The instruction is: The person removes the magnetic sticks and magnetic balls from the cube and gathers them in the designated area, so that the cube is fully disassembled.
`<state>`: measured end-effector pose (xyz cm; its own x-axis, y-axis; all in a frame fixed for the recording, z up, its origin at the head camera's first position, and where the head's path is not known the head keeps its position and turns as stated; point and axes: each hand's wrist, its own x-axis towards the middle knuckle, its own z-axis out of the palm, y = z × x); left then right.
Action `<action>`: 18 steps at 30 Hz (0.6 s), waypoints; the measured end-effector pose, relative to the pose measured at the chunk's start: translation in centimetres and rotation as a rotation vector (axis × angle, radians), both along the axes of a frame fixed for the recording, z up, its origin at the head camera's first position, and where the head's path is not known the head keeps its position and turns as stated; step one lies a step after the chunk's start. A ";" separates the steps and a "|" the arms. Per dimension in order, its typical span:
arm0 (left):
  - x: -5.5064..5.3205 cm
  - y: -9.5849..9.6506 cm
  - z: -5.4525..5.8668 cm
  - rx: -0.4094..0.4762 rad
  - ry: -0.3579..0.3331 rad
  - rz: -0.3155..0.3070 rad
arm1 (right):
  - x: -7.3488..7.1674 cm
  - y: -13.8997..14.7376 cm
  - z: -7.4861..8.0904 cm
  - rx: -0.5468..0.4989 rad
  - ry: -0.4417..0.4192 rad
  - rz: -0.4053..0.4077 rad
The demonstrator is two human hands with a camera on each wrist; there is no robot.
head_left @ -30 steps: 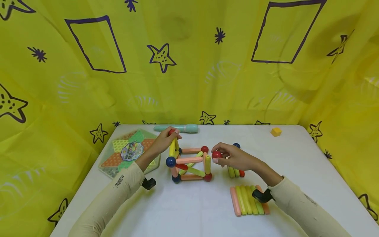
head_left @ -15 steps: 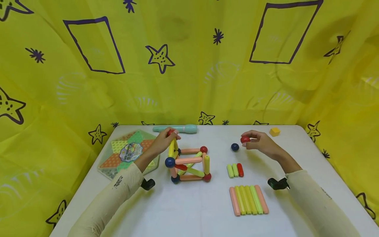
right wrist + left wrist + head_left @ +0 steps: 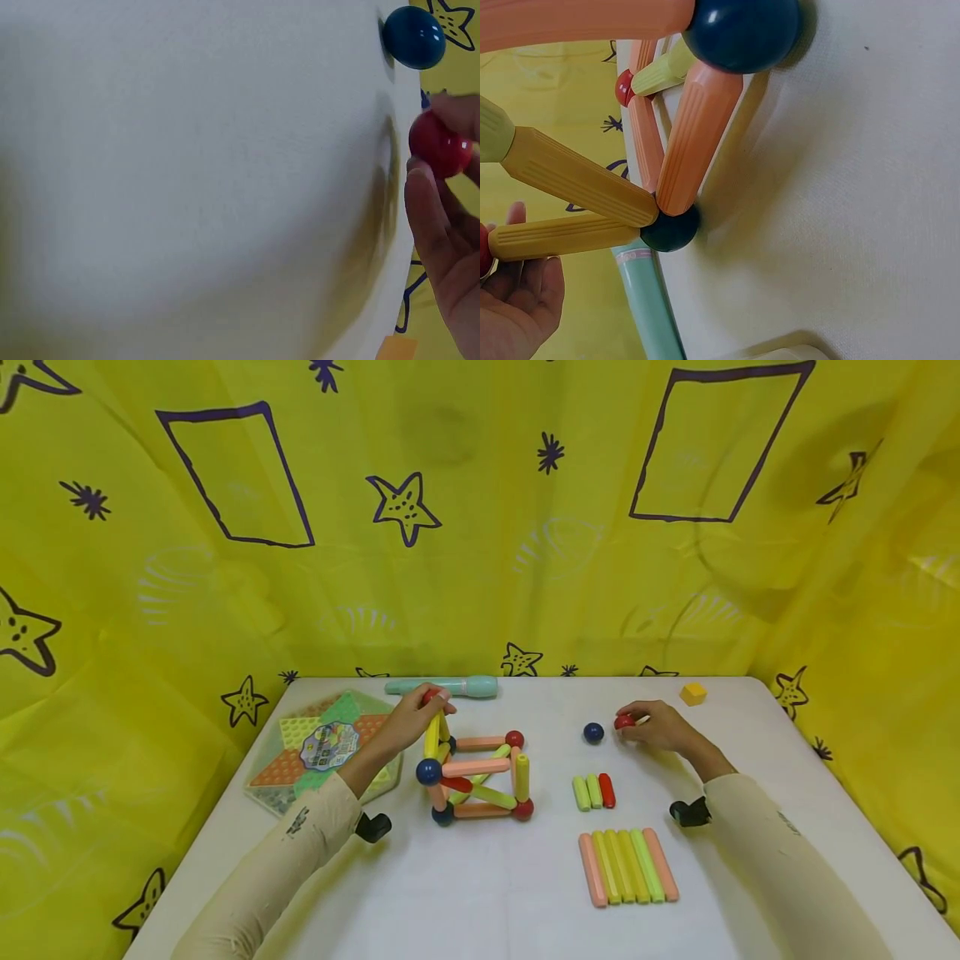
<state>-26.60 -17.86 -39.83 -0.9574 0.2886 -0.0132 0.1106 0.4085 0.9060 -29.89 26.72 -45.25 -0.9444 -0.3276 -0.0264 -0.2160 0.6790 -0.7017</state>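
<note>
My left hand [image 3: 403, 725] grips a red ball [image 3: 431, 695] at the top of yellow rods [image 3: 432, 739] that lean together on a frame of magnetic rods and balls. In the left wrist view, that red ball [image 3: 484, 251] shows at the end of a yellow rod, fingers behind it. The frame has pink rods [image 3: 476, 767], blue balls [image 3: 429, 771] and red balls [image 3: 522, 808] at its corners, with light green rods slanting inside. My right hand [image 3: 660, 727] pinches a second red ball [image 3: 441, 145] between thumb and fingers, close over the table, beside a loose blue ball [image 3: 414, 37].
Short green and red rods [image 3: 594, 792] lie right of the frame. Nearer me is a row of longer rods [image 3: 628, 867]. An octagonal case [image 3: 288, 768] lies left, a mint-green tube-shaped object [image 3: 442, 686] behind, and a yellow cube [image 3: 693, 694] at the back right.
My right hand has carried its red ball from beside the frame rightward, then lowered it next to the blue ball. My left hand stays at the top of the frame.
</note>
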 end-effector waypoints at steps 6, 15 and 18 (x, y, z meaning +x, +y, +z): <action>-0.3 -0.2 -0.6 0.003 0.025 0.005 | -0.4 -0.9 0.0 0.109 -0.072 -0.017; -0.1 -0.1 0.0 -0.007 -0.001 -0.011 | -0.4 -0.6 -0.3 0.107 -0.065 -0.029; -0.4 -0.2 -0.6 0.004 0.003 -0.012 | -0.3 -0.5 -0.4 0.101 -0.074 -0.030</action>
